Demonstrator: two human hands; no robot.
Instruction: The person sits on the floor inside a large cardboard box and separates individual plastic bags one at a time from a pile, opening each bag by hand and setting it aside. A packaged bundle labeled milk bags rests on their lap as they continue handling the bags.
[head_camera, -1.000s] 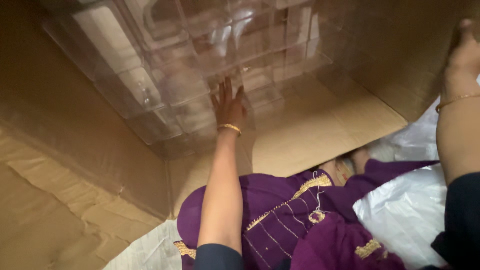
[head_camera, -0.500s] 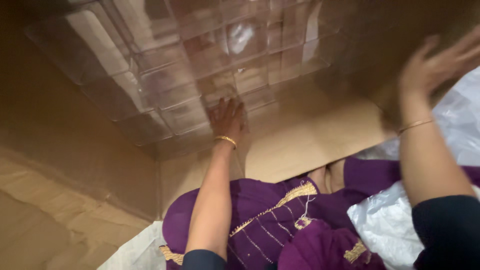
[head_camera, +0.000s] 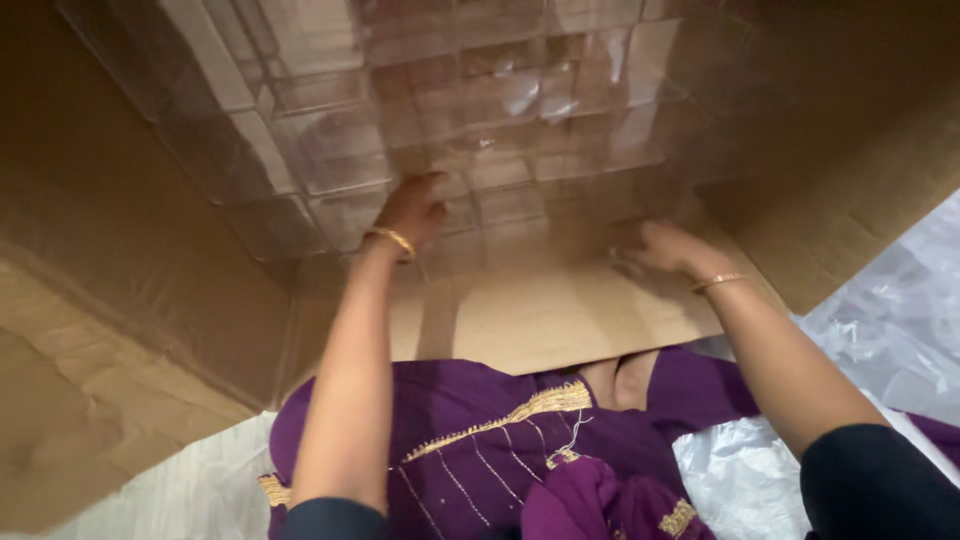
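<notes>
The cardboard box lies open on its side, its left wall and flap running out of view at the left and bottom edges, so how far it goes cannot be made out. Deep inside, against the box's back, a stack of clear plastic containers fills the space from the left wall across to the right; their edges blur into each other and into glare, so no count of them is possible, and the top of the stack is cut off by the upper edge. The left hand presses against the lower front of that stack, near the box's floor, fingers curled and seen from the back only (whether it grips an edge or merely pushes cannot be told); a gold bangle sits at its wrist. The right hand lies low with fingers spread, at the foot of the stack where it meets the box's floor, holding nothing visible. Half a second ago that hand was raised, open, near the box's right wall; it has since dropped down to the containers, while the left has stayed on them. At the bottom, a purple embroidered garment covers the person's lap, partly hidden under the box's floor edge.
</notes>
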